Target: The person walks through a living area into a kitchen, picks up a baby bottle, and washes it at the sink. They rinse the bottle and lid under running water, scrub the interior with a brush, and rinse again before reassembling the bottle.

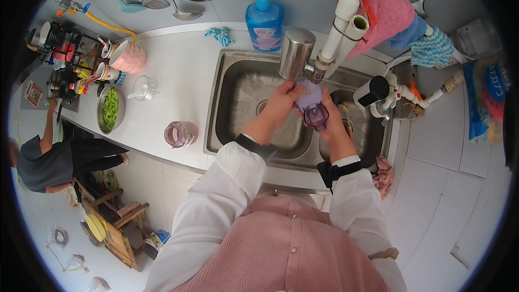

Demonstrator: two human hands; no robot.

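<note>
Over the double-bowl stainless steel sink [239, 89], a light purple plastic piece [309, 96] with a dark, see-through purple cap [316, 116] is held between both hands. My left hand [276, 105] grips its left side near the top. Around the right side and lower end curls my right hand [335, 118]. A metal cylinder on the tap [298, 54] hangs just above the piece; I cannot tell whether water runs. On the counter to the left stands a purple translucent jar [181, 134] with an uncovered mouth.
Blue detergent bottle [264, 26] stands behind the sink. White pipes [344, 12] carry hanging cloths [383, 18]. A black-fronted tap [371, 91] rises at the right bowl. Leftward are a glass cup [144, 88], a bowl of green vegetables [110, 109] and another person [48, 164].
</note>
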